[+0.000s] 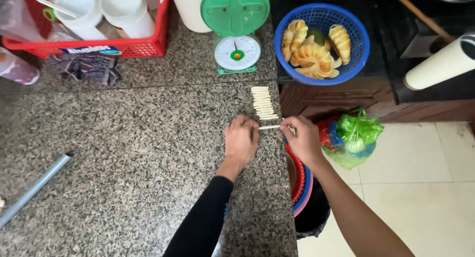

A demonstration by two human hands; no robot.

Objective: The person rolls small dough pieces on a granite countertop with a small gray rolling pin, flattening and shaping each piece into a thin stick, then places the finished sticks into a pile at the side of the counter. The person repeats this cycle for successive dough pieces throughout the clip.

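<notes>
On a speckled granite counter [123, 148], my left hand [241, 142] and my right hand [303, 138] each pinch one end of a thin pale dough strip [269, 127] stretched between them. Just beyond it lies a neat row of several similar pale strips [262, 102], side by side near the counter's right edge. My left arm wears a black sleeve; my right arm is bare and reaches in from off the counter's edge.
A green kitchen scale [236, 51] stands behind the strips. A blue basket [356, 64] holds twisted pastries. At the back left a red crate [138, 46] carries white cups. A grey pipe [34, 187] lies at left. Stacked bowls [301, 182] and coloured bags [351, 135] sit below.
</notes>
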